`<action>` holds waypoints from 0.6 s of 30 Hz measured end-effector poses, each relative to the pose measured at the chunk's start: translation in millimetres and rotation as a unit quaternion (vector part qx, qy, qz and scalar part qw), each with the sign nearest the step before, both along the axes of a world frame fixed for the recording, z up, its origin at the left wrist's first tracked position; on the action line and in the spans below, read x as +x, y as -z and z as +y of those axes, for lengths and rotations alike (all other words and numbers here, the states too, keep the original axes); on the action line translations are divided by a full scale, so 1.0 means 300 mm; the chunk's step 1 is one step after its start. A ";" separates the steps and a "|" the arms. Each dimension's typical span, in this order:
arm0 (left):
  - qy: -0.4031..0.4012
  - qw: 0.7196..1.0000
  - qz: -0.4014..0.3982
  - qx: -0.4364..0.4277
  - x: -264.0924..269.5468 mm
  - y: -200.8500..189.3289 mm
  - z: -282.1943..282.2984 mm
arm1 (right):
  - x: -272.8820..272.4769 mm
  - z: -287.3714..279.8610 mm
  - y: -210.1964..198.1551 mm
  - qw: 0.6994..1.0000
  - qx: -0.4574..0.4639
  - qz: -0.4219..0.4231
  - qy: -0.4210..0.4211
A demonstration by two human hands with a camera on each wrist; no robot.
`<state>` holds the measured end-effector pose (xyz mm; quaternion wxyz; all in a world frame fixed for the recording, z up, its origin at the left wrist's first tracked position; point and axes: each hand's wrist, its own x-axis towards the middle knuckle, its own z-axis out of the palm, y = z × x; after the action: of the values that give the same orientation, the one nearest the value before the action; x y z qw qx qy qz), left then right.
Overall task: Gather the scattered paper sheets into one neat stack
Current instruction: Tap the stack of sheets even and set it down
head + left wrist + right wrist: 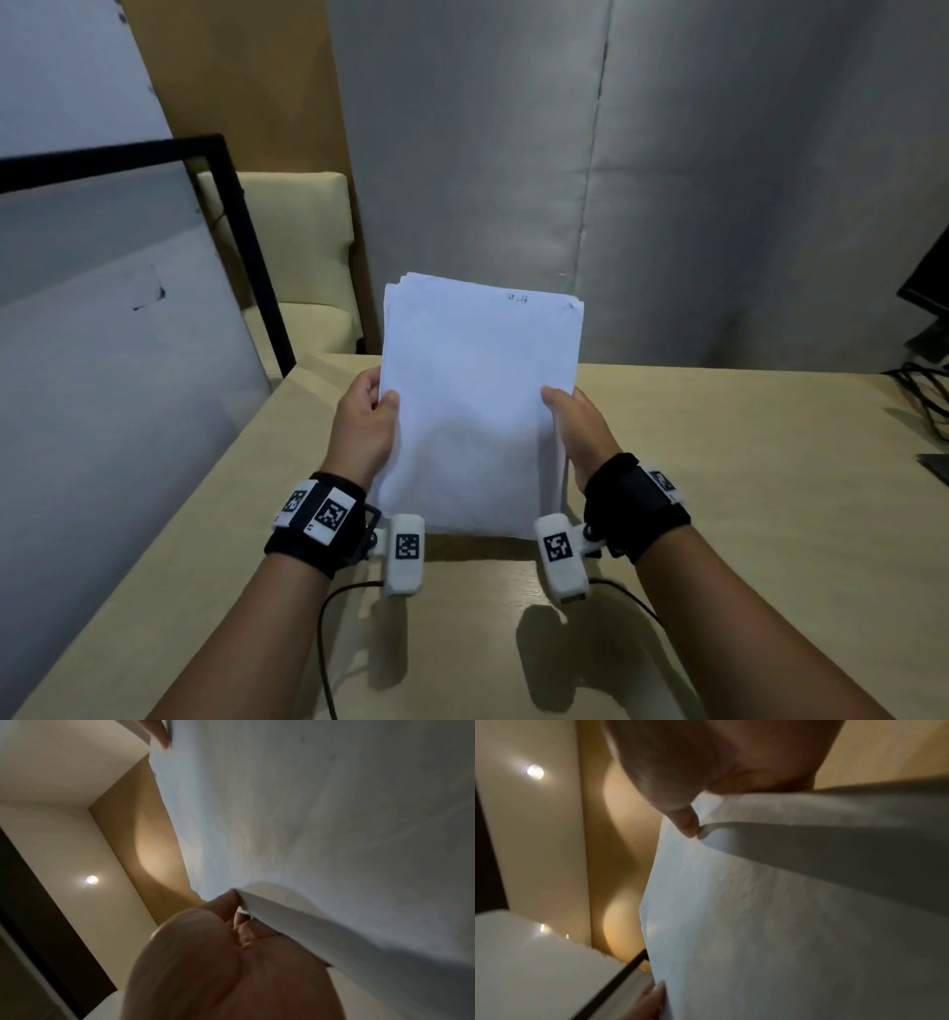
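You hold a stack of white paper sheets (477,406) upright above the beige table (744,514), its lower edge at or just above the tabletop, hidden partly by the wrist cameras. Your left hand (367,429) grips the stack's left edge, thumb (388,403) pressed on the front face and fingers curled behind; your right hand (580,431) grips the right edge the same way, its thumb (557,398) on the front. The sheets' top edges sit slightly staggered, with a small handwritten mark near the top right corner. In the left wrist view, your fingers (226,902) close on the paper's edge (282,925); in the right wrist view, a fingertip (686,823) pinches the sheets (770,912). A black-framed whiteboard (113,318) leans at your left, beside a cream chair (303,257), before a grey fabric backdrop (719,180).
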<state>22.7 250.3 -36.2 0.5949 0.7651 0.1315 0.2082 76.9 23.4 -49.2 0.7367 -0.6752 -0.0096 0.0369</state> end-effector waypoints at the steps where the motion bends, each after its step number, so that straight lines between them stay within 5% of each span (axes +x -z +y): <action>1: 0.003 1.000 0.007 0.003 -0.004 0.007 0.029 | -0.006 0.014 -0.001 1.000 -0.024 0.001 -0.011; 4: 0.014 0.999 0.040 0.012 -0.025 0.019 0.104 | -0.018 0.052 0.007 0.990 -0.115 -0.034 -0.079; 10: 0.002 0.995 0.024 -0.097 -0.073 0.010 0.171 | -0.031 0.142 0.004 0.986 -0.099 -0.091 -0.097; 18: -0.092 0.991 -0.087 0.044 -0.092 0.010 0.150 | -0.065 0.204 0.009 0.984 -0.031 -0.167 -0.057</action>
<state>-5.0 295.4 -39.1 0.5486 0.7538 0.1396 0.3337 57.3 84.5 -51.8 0.6998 -0.6930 -0.1701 -0.0341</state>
